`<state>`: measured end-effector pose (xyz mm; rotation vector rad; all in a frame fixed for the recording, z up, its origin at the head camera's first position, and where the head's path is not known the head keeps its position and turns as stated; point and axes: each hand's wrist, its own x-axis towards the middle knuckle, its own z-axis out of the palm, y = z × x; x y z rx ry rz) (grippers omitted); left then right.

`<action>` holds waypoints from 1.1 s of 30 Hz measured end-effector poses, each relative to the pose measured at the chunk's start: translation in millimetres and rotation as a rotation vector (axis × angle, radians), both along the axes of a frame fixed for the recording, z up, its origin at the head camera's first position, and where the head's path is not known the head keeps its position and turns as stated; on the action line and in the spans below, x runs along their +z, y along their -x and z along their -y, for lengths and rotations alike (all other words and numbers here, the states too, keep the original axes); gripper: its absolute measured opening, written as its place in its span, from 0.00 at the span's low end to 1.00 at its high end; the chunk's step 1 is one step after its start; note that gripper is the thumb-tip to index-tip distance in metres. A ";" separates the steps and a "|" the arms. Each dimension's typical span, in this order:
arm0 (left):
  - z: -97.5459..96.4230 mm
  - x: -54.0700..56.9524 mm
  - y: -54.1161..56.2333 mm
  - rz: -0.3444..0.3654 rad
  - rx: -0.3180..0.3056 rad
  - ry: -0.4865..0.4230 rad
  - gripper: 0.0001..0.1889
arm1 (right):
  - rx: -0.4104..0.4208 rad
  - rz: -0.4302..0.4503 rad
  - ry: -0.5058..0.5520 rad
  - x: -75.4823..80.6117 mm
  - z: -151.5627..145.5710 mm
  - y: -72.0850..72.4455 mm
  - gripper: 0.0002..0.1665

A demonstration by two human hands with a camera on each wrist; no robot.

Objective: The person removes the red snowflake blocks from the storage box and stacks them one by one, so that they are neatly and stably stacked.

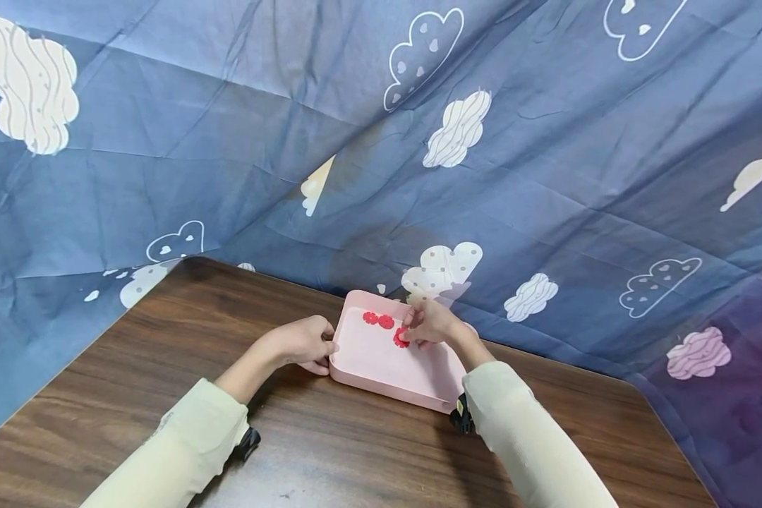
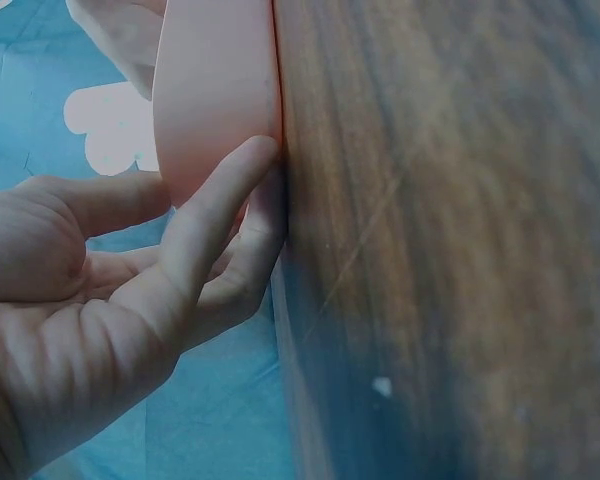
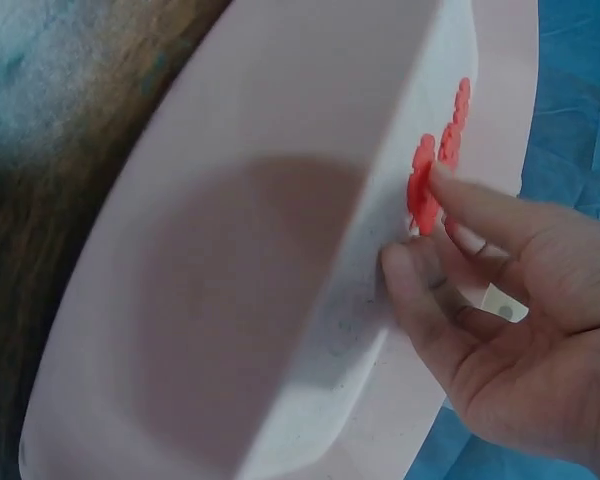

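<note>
A shallow pink tray (image 1: 387,389) stands on the wooden table, with three red, scalloped, flower-like discs in it. My left hand (image 1: 301,342) holds the tray's left end. In the left wrist view, the fingers of that hand (image 2: 130,270) bend against the outer wall (image 2: 220,90) near its lower edge, and another digit meets the rim. Over the tray, my right hand (image 1: 433,323) pinches one red disc (image 1: 400,339) by its edge. The other two discs, a left one (image 1: 370,317) and a right one (image 1: 386,322), lie side by side near the back wall.
The brown wooden table (image 1: 330,451) extends in front of the tray and to both sides. Behind it hangs a blue cloth (image 1: 260,141) printed with clouds, close to the tray's back wall. A black band (image 1: 462,416) sits under the right sleeve.
</note>
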<state>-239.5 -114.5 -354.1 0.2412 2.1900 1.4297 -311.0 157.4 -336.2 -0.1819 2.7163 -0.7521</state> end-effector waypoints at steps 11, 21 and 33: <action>1.2 -1.7 6.7 0.005 -0.006 -0.012 0.13 | -0.008 0.014 0.065 2.2 -1.2 2.2 0.12; 0.4 -1.9 6.5 0.011 -0.007 -0.015 0.13 | -0.038 0.030 0.149 0.2 -7.6 1.4 0.10; -0.6 -1.7 -1.9 0.008 -0.001 -0.022 0.13 | -0.050 0.033 0.180 8.2 -24.2 -6.7 0.09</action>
